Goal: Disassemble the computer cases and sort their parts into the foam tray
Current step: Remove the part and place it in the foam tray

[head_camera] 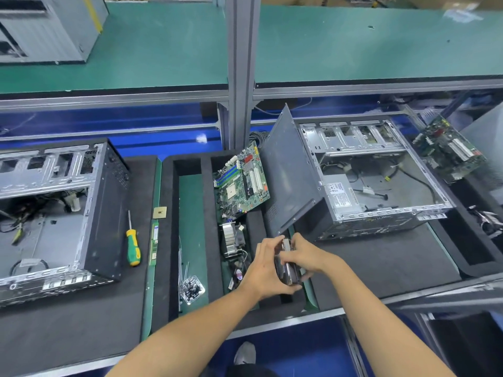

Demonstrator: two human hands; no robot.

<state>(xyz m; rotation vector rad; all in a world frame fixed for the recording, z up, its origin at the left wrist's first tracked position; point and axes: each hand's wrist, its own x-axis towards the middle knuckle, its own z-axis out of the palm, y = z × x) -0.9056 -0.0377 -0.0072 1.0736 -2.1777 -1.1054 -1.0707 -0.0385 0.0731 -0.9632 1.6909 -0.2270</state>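
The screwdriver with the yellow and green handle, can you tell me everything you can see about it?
The screwdriver has a chunky yellow handle with green grip patches, which looks like plastic or rubber, and a thin silver metal shaft. It lies flat on the black mat, handle toward the person and tip pointing away. It sits just right of the open computer case on the left, and left of the foam tray. No hand touches it.

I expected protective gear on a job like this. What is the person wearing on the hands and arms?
Nothing that shows: the left hand and right hand are ungloved, without rings, watch or wrist strap, and both forearms are bare up to the picture's edge, with no sleeve in view.
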